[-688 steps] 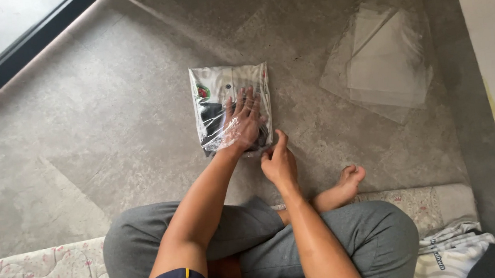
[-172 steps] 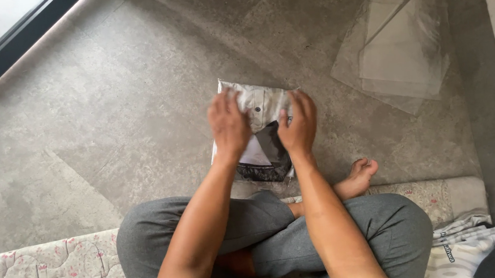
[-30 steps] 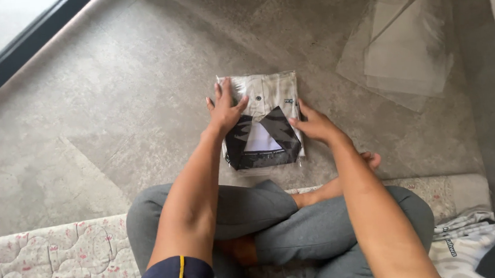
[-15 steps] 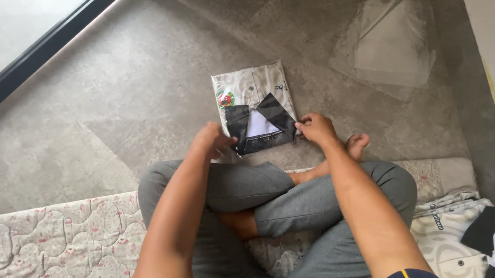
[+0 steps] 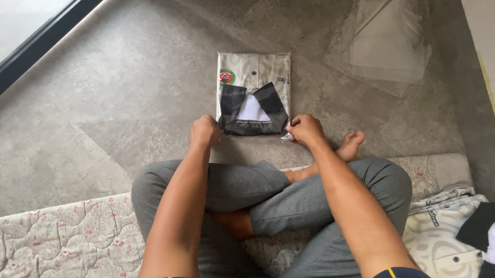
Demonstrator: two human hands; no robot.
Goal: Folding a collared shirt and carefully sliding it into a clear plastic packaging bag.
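Both fists' grip on bagged shirt (image 5: 254,91), fingertips hidden.

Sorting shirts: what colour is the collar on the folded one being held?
Black collar, head view.

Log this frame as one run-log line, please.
left hand: pinching near-left corner of bagged folded shirt | right hand: pinching near-right corner | shirt: flat on grey floor | empty clear bags: far right
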